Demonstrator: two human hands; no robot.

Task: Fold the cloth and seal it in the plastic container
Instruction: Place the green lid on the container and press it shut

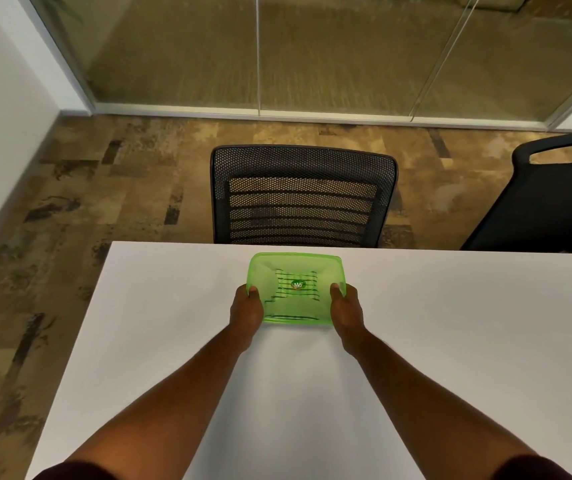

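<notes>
Resting on a white table (416, 341), a green plastic container (296, 289) with lid on, striped cloth (296, 296) seen inside, gripped at its sides by left hand (245, 311) and right hand (346, 311), mesh chair (303, 195) behind.

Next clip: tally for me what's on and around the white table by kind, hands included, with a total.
Translucent green plastic container with lid on: 1
Striped cloth, seen through the lid: 1
Hands gripping the container's sides: 2, left hand, right hand
White table: 1
Black office chairs: 2, mesh-backed chair, second chair
Total: 7
</notes>
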